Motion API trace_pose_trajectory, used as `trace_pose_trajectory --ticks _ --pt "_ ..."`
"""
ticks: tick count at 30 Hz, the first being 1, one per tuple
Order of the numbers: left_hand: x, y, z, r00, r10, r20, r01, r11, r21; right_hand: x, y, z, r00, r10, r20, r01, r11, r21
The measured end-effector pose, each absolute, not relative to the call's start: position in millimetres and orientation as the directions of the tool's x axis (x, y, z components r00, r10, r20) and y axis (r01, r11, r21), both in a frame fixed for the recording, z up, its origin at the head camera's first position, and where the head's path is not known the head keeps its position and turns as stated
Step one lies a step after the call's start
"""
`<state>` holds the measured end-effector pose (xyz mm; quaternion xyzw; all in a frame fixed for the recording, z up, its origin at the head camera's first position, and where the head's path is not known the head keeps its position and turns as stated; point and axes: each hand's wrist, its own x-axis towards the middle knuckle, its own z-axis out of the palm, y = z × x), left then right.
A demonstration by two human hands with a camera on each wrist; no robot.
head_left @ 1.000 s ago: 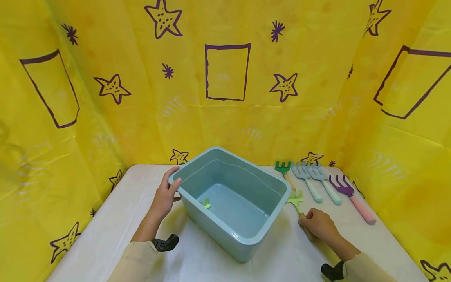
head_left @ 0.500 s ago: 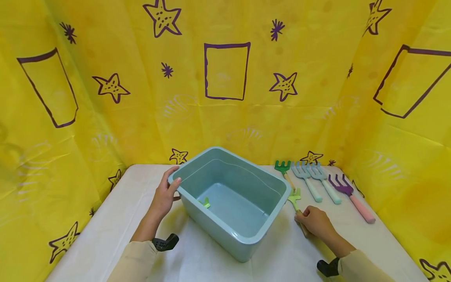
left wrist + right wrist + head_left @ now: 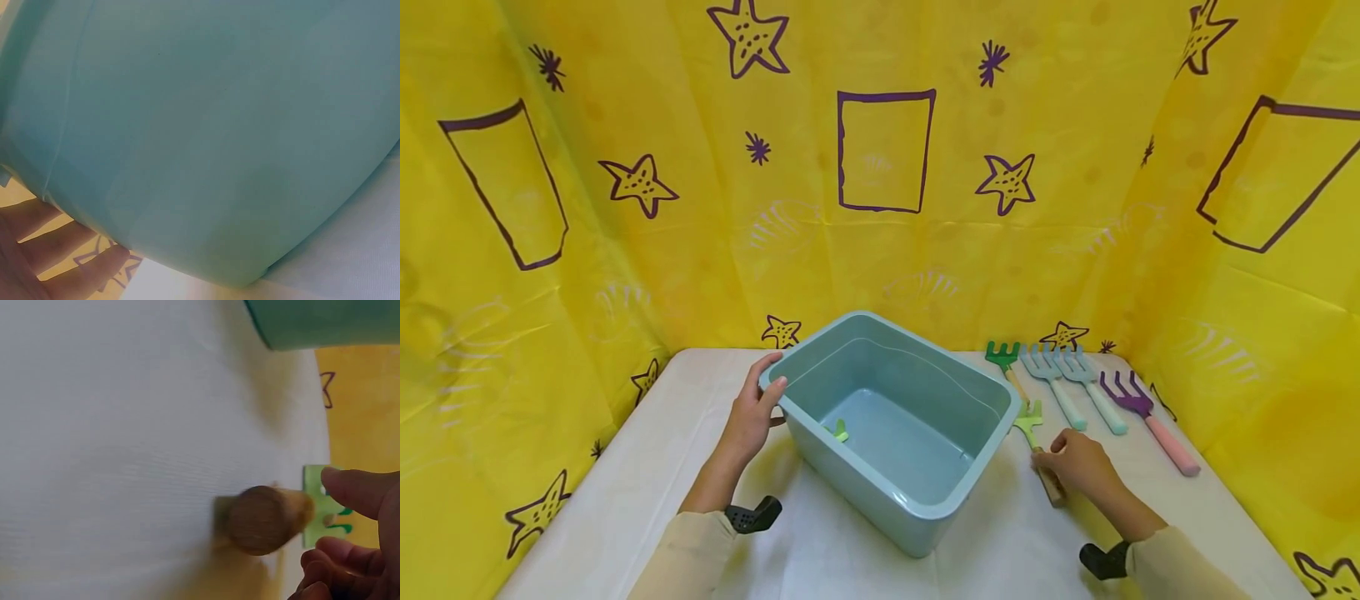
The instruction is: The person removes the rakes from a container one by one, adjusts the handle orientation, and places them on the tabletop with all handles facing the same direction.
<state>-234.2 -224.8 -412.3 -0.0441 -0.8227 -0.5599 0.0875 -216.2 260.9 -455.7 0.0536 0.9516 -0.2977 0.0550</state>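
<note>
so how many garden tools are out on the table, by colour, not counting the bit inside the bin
Dark green rake head with wooden handle: 1
Light green rake with wooden handle, beside the right hand: 1
Pale blue forks with mint handles: 2
Purple fork with pink handle: 1
Total: 5

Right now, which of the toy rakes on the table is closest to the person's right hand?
The light green rake with the wooden handle, beside the bin. The right hand rests at its handle; the others lie farther back.
</note>
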Motion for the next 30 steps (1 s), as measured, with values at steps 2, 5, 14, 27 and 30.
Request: trace_pose_trajectory --ticks 2,5,14,27,30 --pt "-234 -225 -413 -0.981 -0.025 0.193 0.17 0.372 0.913 -218 262 -447 -0.99 0.07 -0.123 0.128 0.824 -0.552" --pt "-234 -225 -412 -0.98 -0.029 0.196 0.171 0.374 0.911 -223 263 -432 -0.994 0.068 -0.08 0.102 0.827 -0.553" --pt "-235 -226 -413 -0.98 -0.025 0.197 0.174 0.371 0.912 -241 251 -370 -0.995 0.053 0.08 -0.006 0.799 -0.601" --pt "-217 -216 -385 -0.988 -0.02 0.153 0.136 0.357 0.924 -273 194 -297 -0.993 -0.06 0.099 -0.112 0.714 -0.691" --pt "-223 -219 -394 -0.988 -0.023 0.152 0.134 0.355 0.925 -281 177 -290 -0.993 -0.106 0.056 -0.113 0.681 -0.724"
